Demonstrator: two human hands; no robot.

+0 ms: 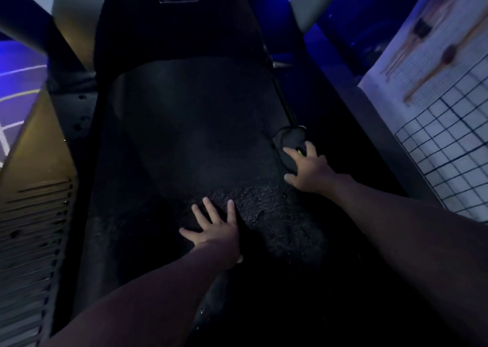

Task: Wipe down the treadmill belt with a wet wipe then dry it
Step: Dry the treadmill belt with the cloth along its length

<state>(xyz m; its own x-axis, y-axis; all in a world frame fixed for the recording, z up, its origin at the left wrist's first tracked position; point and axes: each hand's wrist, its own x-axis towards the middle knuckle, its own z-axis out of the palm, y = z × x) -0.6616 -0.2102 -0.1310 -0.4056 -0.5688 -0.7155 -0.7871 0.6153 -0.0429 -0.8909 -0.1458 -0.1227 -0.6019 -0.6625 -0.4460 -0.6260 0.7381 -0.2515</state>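
**Two hands on a dark treadmill belt**

The room is very dark, with blue light at the top of the frame. The treadmill belt (184, 125) is a long black strip that runs up the middle of the frame.

The left hand (214, 228) lies flat in the lower middle. Its fingers (210, 209) are spread wide and press down on a dark cloth (264, 214) that lies on the belt. The cloth looks bumpy and a bit shiny. It is too dark to tell if it is a wet wipe or a dry cloth.

The right hand (307, 166) is at the middle right, on the belt's right edge. Its fingers are spread open over a small dark round thing (289, 142). I cannot tell what that thing is, or if the hand grips it.

A white wire grid (449, 146) stands at the right of the frame.
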